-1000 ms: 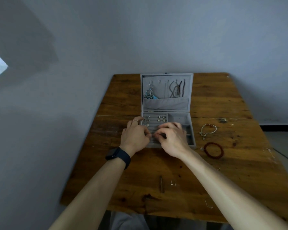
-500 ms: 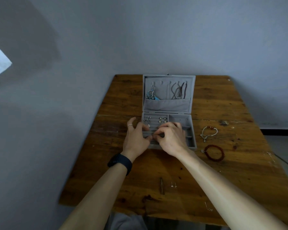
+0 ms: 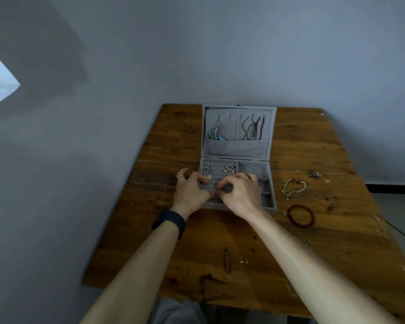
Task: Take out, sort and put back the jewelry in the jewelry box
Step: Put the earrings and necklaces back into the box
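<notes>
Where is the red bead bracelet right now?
In the head view, the red bead bracelet lies on the wooden table, right of the near-right corner of the jewelry box and just nearer the person than the white cord bracelet.

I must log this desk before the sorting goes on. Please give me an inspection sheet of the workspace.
Surface: wooden table, worn.
Job's things: box open; necklaces in lid; earrings in base; white bracelet, red bracelet and studs on table.
Clutter: brown stick near studs.
Hands: left hand and right hand meet over the base; grip unclear.
Cables: thin line on floor, maybe a cable.
Surroundings: grey wall.
</notes>
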A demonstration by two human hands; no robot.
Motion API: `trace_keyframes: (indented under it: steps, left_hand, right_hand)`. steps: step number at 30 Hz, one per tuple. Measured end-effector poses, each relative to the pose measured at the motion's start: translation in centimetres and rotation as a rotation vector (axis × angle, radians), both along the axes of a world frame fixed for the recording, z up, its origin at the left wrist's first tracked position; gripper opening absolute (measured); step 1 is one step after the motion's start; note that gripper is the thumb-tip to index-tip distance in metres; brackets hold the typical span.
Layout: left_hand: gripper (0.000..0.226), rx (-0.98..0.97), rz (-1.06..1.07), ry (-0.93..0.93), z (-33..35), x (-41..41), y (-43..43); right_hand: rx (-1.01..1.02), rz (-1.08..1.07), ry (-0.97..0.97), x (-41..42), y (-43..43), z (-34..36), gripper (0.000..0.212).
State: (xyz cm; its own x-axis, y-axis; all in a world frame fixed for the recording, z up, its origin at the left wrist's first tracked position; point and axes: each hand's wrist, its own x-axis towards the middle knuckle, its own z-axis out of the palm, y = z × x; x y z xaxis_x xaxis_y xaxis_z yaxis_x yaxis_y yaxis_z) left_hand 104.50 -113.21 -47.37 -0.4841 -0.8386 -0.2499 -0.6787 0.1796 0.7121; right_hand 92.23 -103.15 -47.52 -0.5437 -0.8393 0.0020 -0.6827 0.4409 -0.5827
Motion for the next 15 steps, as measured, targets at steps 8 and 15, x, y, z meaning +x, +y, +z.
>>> trace_keyframes:
  steps: [8,15]
  left_hand:
    - [0.032,-0.038,-0.041,0.042,0.5,0.5,0.8]
    - [0.026,-0.06,0.018,0.194,0.9,3.6,4.1]
  right_hand:
    - [-0.044,-0.004,0.044,-0.4,1.0,-0.1,0.023]
    - [-0.237,-0.058,0.017,-0.2,6.9,0.5,0.01]
